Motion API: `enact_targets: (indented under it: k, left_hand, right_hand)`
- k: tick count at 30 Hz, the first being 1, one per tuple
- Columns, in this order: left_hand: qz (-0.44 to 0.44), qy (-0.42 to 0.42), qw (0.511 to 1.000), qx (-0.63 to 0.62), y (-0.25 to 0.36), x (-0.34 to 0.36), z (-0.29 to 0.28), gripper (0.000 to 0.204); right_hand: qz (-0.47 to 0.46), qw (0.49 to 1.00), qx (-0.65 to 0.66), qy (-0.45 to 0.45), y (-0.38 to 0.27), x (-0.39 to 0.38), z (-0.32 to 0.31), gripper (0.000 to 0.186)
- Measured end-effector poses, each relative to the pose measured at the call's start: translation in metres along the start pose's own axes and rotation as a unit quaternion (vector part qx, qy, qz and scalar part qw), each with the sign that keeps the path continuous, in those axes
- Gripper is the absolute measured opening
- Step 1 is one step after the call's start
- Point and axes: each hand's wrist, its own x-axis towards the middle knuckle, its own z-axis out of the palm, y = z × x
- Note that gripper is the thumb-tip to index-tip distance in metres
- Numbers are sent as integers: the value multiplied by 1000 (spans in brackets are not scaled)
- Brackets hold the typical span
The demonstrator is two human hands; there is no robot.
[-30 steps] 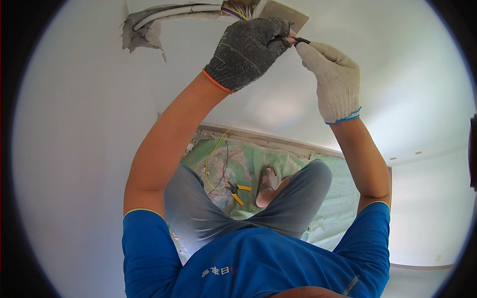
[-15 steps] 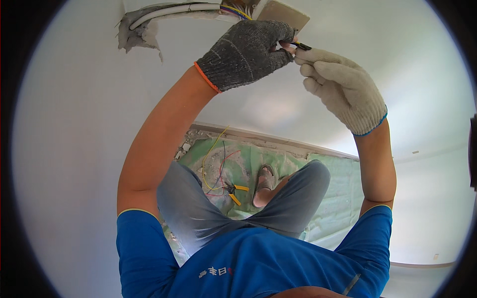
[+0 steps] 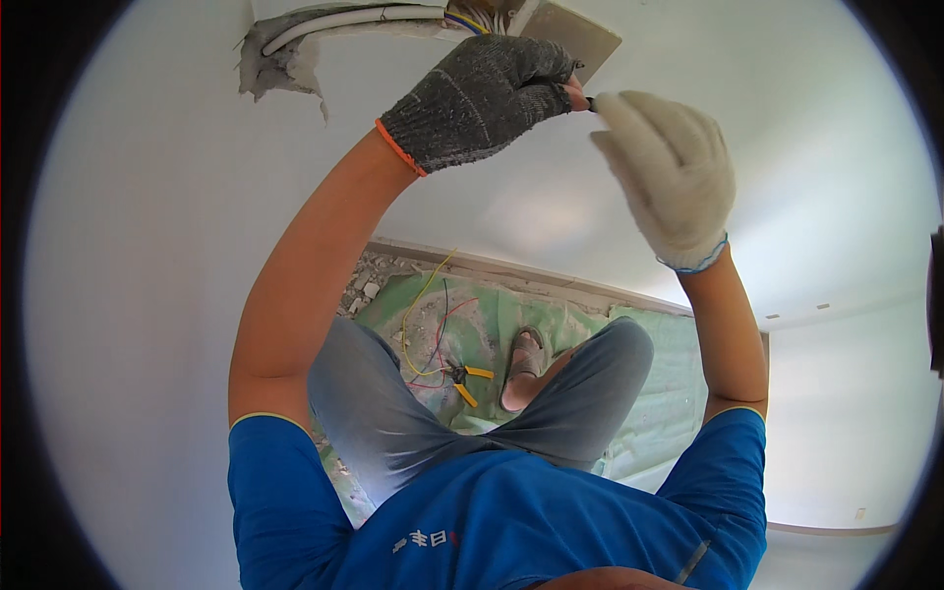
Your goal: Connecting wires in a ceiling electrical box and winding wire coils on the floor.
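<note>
The left hand (image 3: 482,103), in a dark grey glove with bare fingertips and an orange hem, has its thumb and finger pressed together on a small dark piece (image 3: 591,104). The piece shows only as a short stub at those fingertips, at 3 o'clock from the middle of the glove. Most of it is hidden, but what shows seems to run about 3 to 4 o'clock, out of the pinch toward the other glove.

The right hand (image 3: 678,177), in a white glove with a blue hem, is blurred, its fingers extended and somewhat apart, with nothing visibly held. From its middle the stub lies at 10 o'clock, just beside the fingertips; whether they touch I cannot tell. The left hand is the nearer, having the piece in its grip, while the right faces the free end.

Beyond the left glove, yellow and blue wires (image 3: 467,22) come out of the wall at 12 o'clock, a beige plate (image 3: 580,44) sits at 2 and a white conduit (image 3: 354,16) curves away at 10. Well apart at 6 o'clock, yellow-handled pliers (image 3: 459,376) lie beside loose wires (image 3: 405,323) on a green sheet (image 3: 497,305), with a sandalled foot (image 3: 524,366) at 3 o'clock from the pliers
</note>
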Motion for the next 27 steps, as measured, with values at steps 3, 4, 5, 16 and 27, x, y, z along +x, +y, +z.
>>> enact_targets:
  k: [3, 4, 5, 16, 27]
  left_hand:
    - [31, -7, 999, 37, 0, 3, -3, 21]
    - [28, -17, 997, 69, 1, 3, -6, 21]
    - [27, -17, 997, 72, -1, 3, -7, 21]
    - [9, 154, 987, 40, -1, 3, 32, 16]
    - [-11, 144, 987, -67, 4, 0, 24, 19]
  right_hand:
    - [-118, 990, -78, -3, 4, 7, 9, 34]
    - [-137, 986, -95, -4, 4, 10, 14, 30]
    - [-137, 986, -94, -2, 4, 14, 15, 30]
    - [-14, 967, -167, -190, -2, 26, 5, 15]
    - [354, 877, 289, -151, -11, 28, 15, 18]
